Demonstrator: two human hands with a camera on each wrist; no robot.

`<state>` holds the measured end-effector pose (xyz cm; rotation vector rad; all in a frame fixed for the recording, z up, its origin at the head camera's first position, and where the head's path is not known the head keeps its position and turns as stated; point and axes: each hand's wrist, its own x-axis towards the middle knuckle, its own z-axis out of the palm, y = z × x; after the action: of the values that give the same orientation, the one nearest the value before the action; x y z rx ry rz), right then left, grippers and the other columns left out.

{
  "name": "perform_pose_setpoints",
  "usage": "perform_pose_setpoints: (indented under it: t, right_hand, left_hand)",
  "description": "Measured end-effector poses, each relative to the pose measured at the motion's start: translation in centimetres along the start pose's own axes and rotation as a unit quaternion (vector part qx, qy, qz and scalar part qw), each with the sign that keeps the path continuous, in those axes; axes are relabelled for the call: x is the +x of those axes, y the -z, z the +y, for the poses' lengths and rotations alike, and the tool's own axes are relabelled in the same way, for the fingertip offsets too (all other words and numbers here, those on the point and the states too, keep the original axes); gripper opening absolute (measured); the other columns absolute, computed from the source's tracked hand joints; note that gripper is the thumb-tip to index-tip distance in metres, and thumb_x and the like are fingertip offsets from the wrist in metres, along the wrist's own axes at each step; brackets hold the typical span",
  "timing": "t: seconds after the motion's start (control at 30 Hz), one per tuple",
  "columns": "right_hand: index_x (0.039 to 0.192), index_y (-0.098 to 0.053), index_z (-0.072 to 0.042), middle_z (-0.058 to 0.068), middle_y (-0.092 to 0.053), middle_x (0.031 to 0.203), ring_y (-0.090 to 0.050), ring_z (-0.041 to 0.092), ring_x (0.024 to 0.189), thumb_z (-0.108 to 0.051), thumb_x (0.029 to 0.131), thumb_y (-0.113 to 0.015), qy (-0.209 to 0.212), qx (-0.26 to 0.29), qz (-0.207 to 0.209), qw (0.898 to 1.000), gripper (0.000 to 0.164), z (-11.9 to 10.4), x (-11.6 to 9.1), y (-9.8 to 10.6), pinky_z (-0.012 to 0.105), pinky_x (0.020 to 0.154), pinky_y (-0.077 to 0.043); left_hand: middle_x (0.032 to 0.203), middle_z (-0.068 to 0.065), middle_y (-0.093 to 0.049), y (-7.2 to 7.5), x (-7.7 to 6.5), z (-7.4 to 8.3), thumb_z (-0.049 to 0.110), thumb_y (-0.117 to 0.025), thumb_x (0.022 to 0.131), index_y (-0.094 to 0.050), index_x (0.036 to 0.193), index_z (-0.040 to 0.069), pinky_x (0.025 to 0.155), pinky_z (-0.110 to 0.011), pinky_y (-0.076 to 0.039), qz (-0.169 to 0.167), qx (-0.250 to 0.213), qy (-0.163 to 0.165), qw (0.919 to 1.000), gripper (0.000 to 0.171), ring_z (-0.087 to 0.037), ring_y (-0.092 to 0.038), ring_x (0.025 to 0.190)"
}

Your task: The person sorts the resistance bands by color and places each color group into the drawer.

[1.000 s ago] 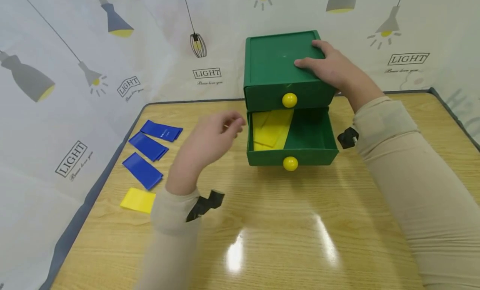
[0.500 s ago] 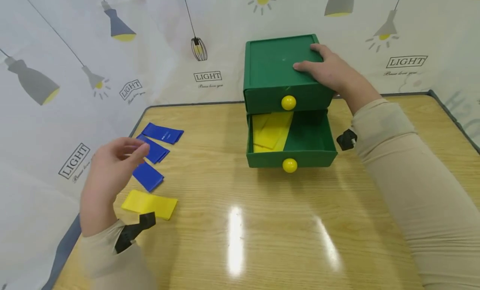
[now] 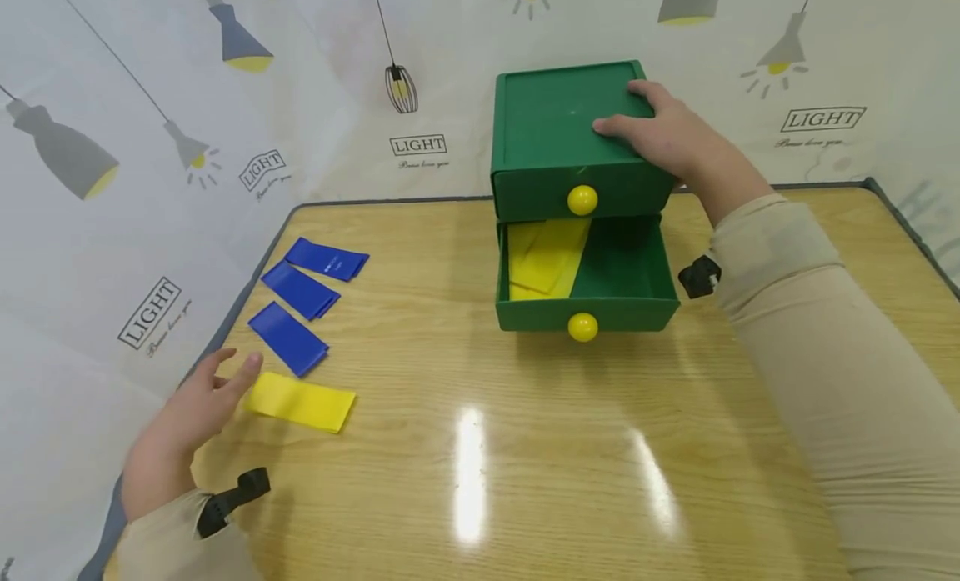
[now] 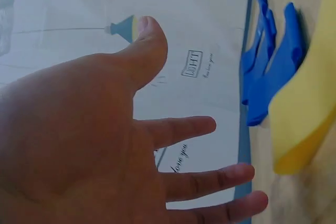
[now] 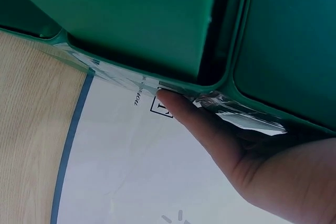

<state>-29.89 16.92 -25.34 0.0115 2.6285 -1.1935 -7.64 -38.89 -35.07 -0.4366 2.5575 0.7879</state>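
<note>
My left hand [image 3: 191, 423] hovers at the left end of a flat yellow resistance band [image 3: 302, 402] on the table. In the left wrist view its fingers [image 4: 220, 177] are spread and hold nothing, apart from the band. My right hand [image 3: 667, 139] holds the green drawer cabinet [image 3: 566, 106] by its upper right edge. The thumb lies on top, and in the right wrist view a finger runs along the side. The lower drawer [image 3: 626, 268] is pulled out, with several yellow bands [image 3: 543, 260] in its left part. The upper drawer is closed.
Three blue resistance bands [image 3: 288, 338] lie in a fanned column behind the yellow one, near the left table edge. A printed sheet [image 3: 315, 64] stands along the back and left of the wooden table [image 3: 405, 481]. Each drawer has a round yellow knob [image 3: 582, 327].
My left hand has moved from beside the open drawer leftward and toward me to the yellow band, its fingers spreading. The right hand stays on the cabinet.
</note>
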Motion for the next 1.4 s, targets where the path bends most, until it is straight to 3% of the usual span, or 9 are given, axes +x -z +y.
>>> perform_pose_setpoints:
  t: [0.13,0.27,0.5,0.7,0.83,0.97,1.13,1.3,1.4]
  right_hand:
    - [0.170,0.010,-0.039,0.014,0.006,0.181,-0.027,0.053,0.158,-0.070,0.101,-0.047,0.001,0.000,-0.002,1.000,0.095,0.0,0.0,-0.2,0.075,0.118,-0.037]
    - [0.170,0.010,-0.041,0.014,0.005,0.181,-0.027,0.054,0.157,-0.071,0.101,-0.047,-0.003,0.000,-0.001,1.000,0.094,0.1,0.0,-0.2,0.075,0.118,-0.038]
    - [0.170,0.009,-0.041,0.013,0.006,0.181,-0.026,0.054,0.158,-0.071,0.101,-0.047,-0.002,0.001,0.004,1.000,0.094,0.0,0.0,0.0,0.076,0.117,-0.037]
    - [0.170,0.009,-0.040,0.013,0.006,0.181,-0.026,0.054,0.158,-0.070,0.101,-0.048,-0.004,0.000,0.000,1.000,0.094,0.0,-0.1,-0.2,0.076,0.118,-0.036]
    - [0.170,0.009,-0.041,0.013,0.006,0.181,-0.027,0.054,0.157,-0.071,0.101,-0.048,-0.006,0.002,0.000,1.000,0.094,0.1,-0.1,0.0,0.077,0.117,-0.037]
    - [0.170,0.009,-0.041,0.013,0.006,0.181,-0.027,0.054,0.158,-0.071,0.101,-0.048,-0.006,0.003,0.002,1.000,0.094,0.0,-0.1,0.1,0.077,0.117,-0.037]
    - [0.170,0.009,-0.041,0.014,0.005,0.181,-0.027,0.054,0.157,-0.071,0.101,-0.047,-0.006,0.001,0.003,1.000,0.094,0.2,-0.2,0.1,0.077,0.116,-0.038]
    - [0.170,0.009,-0.041,0.014,0.005,0.181,-0.028,0.055,0.156,-0.071,0.101,-0.047,-0.003,-0.001,0.009,1.000,0.094,0.1,-0.3,0.1,0.077,0.115,-0.038]
    - [0.170,0.009,-0.040,0.014,0.006,0.181,-0.028,0.055,0.157,-0.071,0.101,-0.047,-0.002,-0.002,0.008,1.000,0.094,0.1,-0.2,0.0,0.077,0.115,-0.038]
  left_hand:
    - [0.157,-0.052,-0.025,-1.1,1.3,-1.4,0.072,-0.021,0.107,0.000,0.164,-0.012,0.112,-0.073,-0.042,-0.018,0.023,0.015,0.9995,0.103,-0.067,-0.036,0.142]
    - [0.153,-0.049,-0.035,-1.7,1.9,-1.9,0.068,-0.030,0.109,-0.022,0.159,-0.016,0.114,-0.073,-0.038,0.000,0.048,0.017,0.9987,0.098,-0.064,-0.040,0.139]
    - [0.137,-0.040,-0.054,-1.8,2.6,-2.0,0.041,-0.061,0.106,-0.048,0.142,-0.014,0.099,-0.061,-0.049,0.040,0.042,0.031,0.9978,0.067,-0.050,-0.057,0.118]
    - [0.125,-0.033,-0.062,-2.0,2.5,-1.9,0.028,-0.069,0.101,-0.059,0.130,-0.010,0.092,-0.055,-0.049,0.052,0.035,0.045,0.9970,0.049,-0.041,-0.058,0.107]
    - [0.122,-0.032,-0.064,-1.8,2.3,-1.5,0.026,-0.070,0.100,-0.060,0.123,-0.008,0.091,-0.053,-0.047,0.066,0.023,0.032,0.9970,0.043,-0.042,-0.057,0.106]
    - [0.134,-0.038,-0.061,-1.4,1.4,-0.4,0.028,-0.069,0.102,-0.057,0.126,-0.006,0.093,-0.055,-0.050,0.081,0.008,0.006,0.9966,0.044,-0.048,-0.058,0.116]
    - [0.133,-0.031,-0.068,-1.1,-0.8,2.4,0.031,-0.072,0.102,-0.060,0.126,-0.001,0.079,-0.037,-0.053,0.128,-0.003,-0.067,0.9895,0.041,-0.042,-0.064,0.113]
    - [0.121,-0.018,-0.076,-0.7,-3.0,6.1,0.032,-0.075,0.101,-0.066,0.121,0.006,0.072,-0.024,-0.050,0.184,-0.015,-0.152,0.9710,0.033,-0.014,-0.068,0.093]
    - [0.115,-0.015,-0.078,-0.5,-4.2,8.3,0.026,-0.077,0.100,-0.070,0.116,0.009,0.071,-0.017,-0.052,0.215,-0.020,-0.210,0.9535,0.025,-0.002,-0.065,0.084]
